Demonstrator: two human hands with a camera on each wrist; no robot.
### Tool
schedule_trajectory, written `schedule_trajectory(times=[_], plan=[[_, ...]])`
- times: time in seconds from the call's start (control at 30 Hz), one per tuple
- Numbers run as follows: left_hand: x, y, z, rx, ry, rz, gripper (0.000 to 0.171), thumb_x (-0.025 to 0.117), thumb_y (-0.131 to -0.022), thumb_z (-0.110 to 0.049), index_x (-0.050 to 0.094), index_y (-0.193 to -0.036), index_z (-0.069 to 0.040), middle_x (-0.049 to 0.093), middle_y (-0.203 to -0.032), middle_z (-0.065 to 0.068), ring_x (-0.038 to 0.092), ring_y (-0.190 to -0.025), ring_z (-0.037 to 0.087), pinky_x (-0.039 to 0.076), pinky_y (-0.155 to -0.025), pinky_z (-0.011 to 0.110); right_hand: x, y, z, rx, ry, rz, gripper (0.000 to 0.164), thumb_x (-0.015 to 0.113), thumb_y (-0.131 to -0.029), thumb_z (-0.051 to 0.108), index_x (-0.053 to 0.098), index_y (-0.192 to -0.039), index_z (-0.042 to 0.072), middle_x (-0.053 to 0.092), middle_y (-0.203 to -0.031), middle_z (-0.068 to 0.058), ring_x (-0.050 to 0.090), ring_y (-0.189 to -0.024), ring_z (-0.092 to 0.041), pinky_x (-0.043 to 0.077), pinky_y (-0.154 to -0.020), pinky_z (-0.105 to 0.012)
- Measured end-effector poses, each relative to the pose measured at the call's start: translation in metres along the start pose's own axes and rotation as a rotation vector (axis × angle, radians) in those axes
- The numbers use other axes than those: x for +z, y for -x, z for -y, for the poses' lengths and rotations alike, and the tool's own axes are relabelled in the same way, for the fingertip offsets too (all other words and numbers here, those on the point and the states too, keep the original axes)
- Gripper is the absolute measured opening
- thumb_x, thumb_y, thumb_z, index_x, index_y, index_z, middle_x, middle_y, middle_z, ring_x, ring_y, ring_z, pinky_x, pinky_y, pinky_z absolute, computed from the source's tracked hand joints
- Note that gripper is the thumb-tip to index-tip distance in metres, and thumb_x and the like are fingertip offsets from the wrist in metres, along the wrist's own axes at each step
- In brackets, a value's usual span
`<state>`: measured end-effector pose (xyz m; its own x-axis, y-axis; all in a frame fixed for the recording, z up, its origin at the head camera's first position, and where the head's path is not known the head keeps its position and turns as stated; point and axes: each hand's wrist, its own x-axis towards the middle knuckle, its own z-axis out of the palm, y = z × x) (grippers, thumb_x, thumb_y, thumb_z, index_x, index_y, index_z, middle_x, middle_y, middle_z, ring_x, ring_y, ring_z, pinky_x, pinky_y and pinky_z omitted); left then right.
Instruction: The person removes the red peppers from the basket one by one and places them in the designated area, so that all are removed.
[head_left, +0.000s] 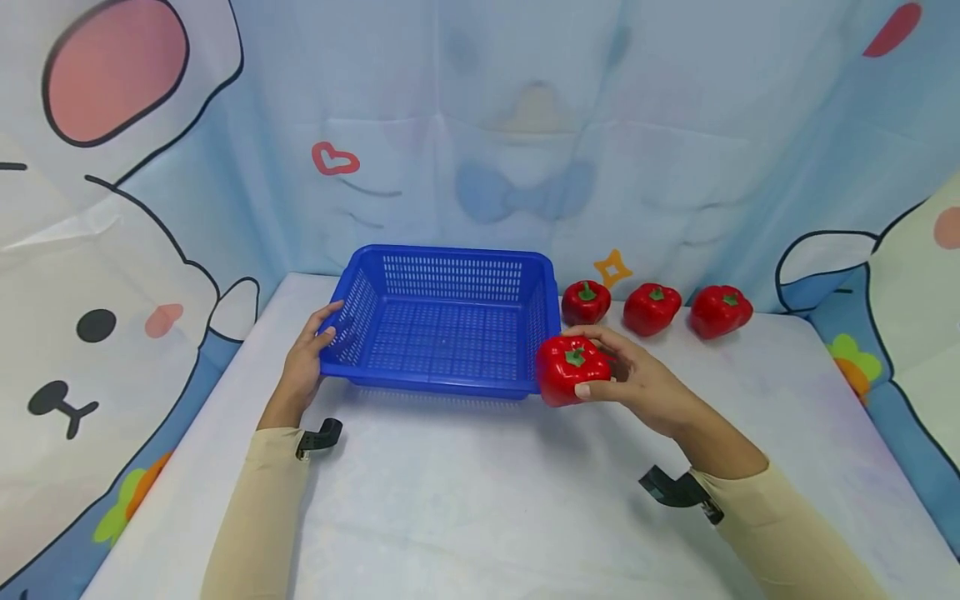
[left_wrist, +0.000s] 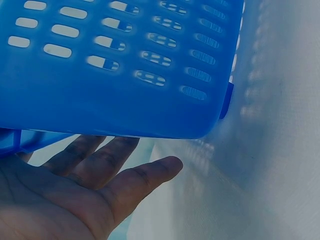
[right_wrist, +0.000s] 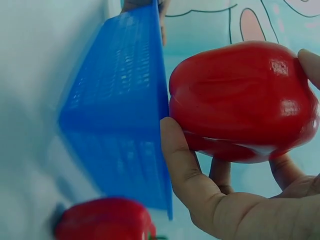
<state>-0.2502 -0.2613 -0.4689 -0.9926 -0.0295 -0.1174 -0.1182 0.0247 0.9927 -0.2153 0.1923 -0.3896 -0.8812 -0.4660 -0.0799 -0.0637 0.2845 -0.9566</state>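
In the head view, a blue slotted plastic basket stands on the white-covered table. My left hand touches its left rim; in the left wrist view, that hand's extended fingers reach behind the rim, with the thumb held apart. Glossy and red with a green stem, a bell pepper is gripped in my right hand at the basket's front right corner. The right wrist view shows this bell pepper between thumb and fingers, beside the rim of the basket.
Three more red bell peppers, the nearest to the basket, a middle one and a right one, line the table's back right. Behind them hangs a cartoon-printed cloth. Black wrist mounts stick out from both sleeves.
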Motion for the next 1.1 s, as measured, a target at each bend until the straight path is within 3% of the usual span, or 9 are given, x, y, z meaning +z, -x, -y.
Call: schedule_trajectory(times=[0.3, 0.63, 0.9, 1.1], plan=[[-0.001, 0.002, -0.001, -0.005, 0.007, 0.007, 0.046, 0.025, -0.108, -0.026, 0.031, -0.152, -0.039, 0.012, -0.166, 0.0, 0.03, -0.142, 0.036, 0.031, -0.113, 0.055, -0.022, 0.031, -0.022, 0.114, 0.084, -0.106, 0.081, 0.078, -0.083, 0.021, 0.032, -0.15, 0.019, 0.029, -0.152, -0.02, 0.031, -0.136, -0.044, 0.058, -0.084, -0.042], [0.0, 0.002, -0.002, -0.002, 0.004, 0.011, 0.046, 0.025, -0.108, -0.027, 0.031, -0.152, -0.039, 0.014, -0.166, 0.001, 0.033, -0.141, 0.035, 0.037, -0.107, 0.047, -0.053, 0.054, -0.035, 0.121, 0.143, -0.166, 0.079, 0.075, -0.086, 0.02, 0.03, -0.151, 0.026, 0.035, -0.145, -0.011, 0.037, -0.127, -0.03, 0.059, -0.078, -0.035], [0.001, 0.001, -0.002, 0.011, 0.018, 0.013, 0.046, 0.026, -0.108, -0.025, 0.032, -0.152, -0.037, 0.014, -0.166, 0.001, 0.031, -0.142, 0.035, 0.033, -0.111, 0.051, -0.078, 0.05, -0.055, 0.236, 0.232, -0.246, 0.091, 0.077, -0.085, 0.033, 0.022, -0.156, 0.023, 0.025, -0.153, -0.026, 0.03, -0.134, -0.049, 0.058, -0.081, -0.048], [0.001, 0.001, -0.001, 0.007, 0.008, 0.012, 0.046, 0.026, -0.108, -0.026, 0.031, -0.152, -0.037, 0.014, -0.166, 0.0, 0.032, -0.142, 0.035, 0.035, -0.109, 0.049, -0.086, 0.039, -0.074, 0.305, 0.277, -0.287, 0.1, 0.078, -0.082, 0.041, 0.018, -0.157, 0.014, 0.022, -0.153, -0.032, 0.028, -0.134, -0.055, 0.057, -0.085, -0.053]])
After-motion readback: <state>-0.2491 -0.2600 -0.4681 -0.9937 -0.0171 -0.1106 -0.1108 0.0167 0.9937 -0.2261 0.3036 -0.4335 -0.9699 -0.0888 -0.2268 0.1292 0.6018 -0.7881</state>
